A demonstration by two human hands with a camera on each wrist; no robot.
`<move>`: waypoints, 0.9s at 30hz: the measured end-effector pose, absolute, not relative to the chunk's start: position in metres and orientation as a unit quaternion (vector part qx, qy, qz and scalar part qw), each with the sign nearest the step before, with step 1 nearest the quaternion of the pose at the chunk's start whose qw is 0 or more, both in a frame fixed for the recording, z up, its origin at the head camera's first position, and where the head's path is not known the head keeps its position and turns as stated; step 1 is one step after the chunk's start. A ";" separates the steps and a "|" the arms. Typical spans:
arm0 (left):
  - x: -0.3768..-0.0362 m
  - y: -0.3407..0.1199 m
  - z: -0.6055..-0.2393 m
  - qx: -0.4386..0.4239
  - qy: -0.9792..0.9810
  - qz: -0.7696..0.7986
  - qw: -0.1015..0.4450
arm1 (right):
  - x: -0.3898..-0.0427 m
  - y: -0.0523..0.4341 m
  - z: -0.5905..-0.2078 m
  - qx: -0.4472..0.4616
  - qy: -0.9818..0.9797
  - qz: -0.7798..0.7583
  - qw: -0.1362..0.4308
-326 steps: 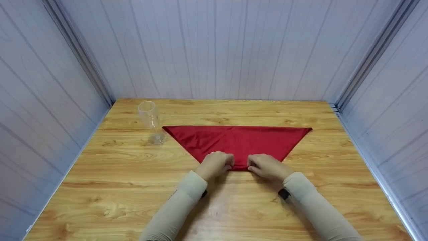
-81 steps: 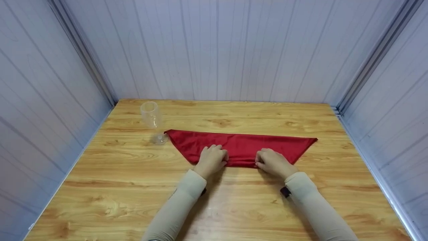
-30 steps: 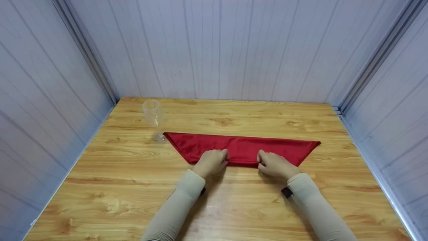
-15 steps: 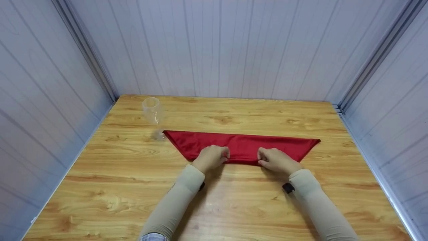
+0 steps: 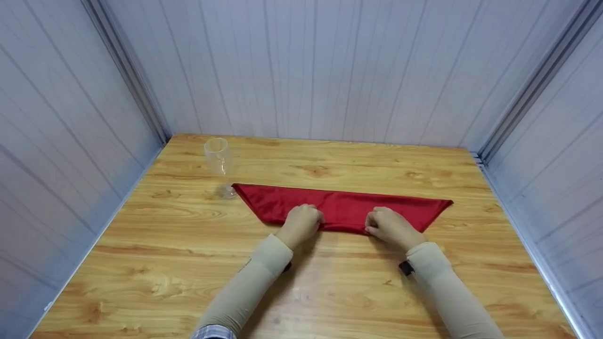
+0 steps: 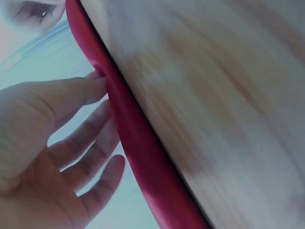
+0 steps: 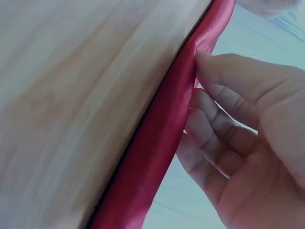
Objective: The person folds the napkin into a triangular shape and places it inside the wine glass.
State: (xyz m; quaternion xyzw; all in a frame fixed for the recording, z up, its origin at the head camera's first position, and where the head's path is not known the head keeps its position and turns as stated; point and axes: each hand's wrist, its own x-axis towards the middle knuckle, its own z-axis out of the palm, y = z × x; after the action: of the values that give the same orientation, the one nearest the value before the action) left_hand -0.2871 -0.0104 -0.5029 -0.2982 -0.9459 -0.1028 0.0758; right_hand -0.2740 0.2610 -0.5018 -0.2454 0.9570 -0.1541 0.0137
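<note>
A red napkin (image 5: 344, 206) lies on the wooden table (image 5: 188, 263) as a long narrow band, its far edge straight and its ends pointed. My left hand (image 5: 304, 222) and right hand (image 5: 388, 227) sit side by side on its folded near edge. In the left wrist view the thumb (image 6: 71, 93) and curled fingers pinch the thick red fold (image 6: 138, 152). The right wrist view shows the same grip: the thumb (image 7: 228, 71) above and the fingers (image 7: 209, 129) against the fold (image 7: 157, 152).
A clear stemmed glass (image 5: 218, 160) stands upright at the back left, its foot just off the napkin's left tip. Pale panelled walls (image 5: 301, 70) close in the table on the left, back and right. Bare wood lies in front of the hands.
The napkin has gone from a wide triangle to a narrow band as its near edge was folded away from me. Over the last second the hands stayed on the fold and shifted slightly.
</note>
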 end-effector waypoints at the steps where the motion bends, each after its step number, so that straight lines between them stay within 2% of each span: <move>1: -0.287 -0.010 -0.503 -0.295 -0.947 -0.103 0.076 | -0.273 0.260 -0.502 -0.242 0.958 -0.154 0.013; 5: -0.285 -0.009 -0.500 -0.276 -0.953 -0.108 0.065 | -0.270 0.259 -0.503 -0.230 0.961 -0.154 0.018; 11: -0.282 -0.015 -0.503 -0.294 -0.946 -0.123 0.058 | -0.266 0.261 -0.505 -0.227 0.960 -0.161 0.035; 18: -0.280 -0.019 -0.503 -0.303 -0.943 -0.132 0.037 | -0.261 0.264 -0.507 -0.233 0.962 -0.144 0.014; 27: -0.279 -0.018 -0.503 -0.316 -0.940 -0.097 0.084 | -0.263 0.265 -0.504 -0.247 0.957 -0.151 0.003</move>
State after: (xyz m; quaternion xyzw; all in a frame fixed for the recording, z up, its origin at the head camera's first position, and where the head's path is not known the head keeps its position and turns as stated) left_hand -0.2787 -0.0180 -0.5035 -0.3162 -0.9399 -0.0970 0.0845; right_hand -0.2628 0.2645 -0.5039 -0.2471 0.9572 -0.1506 0.0033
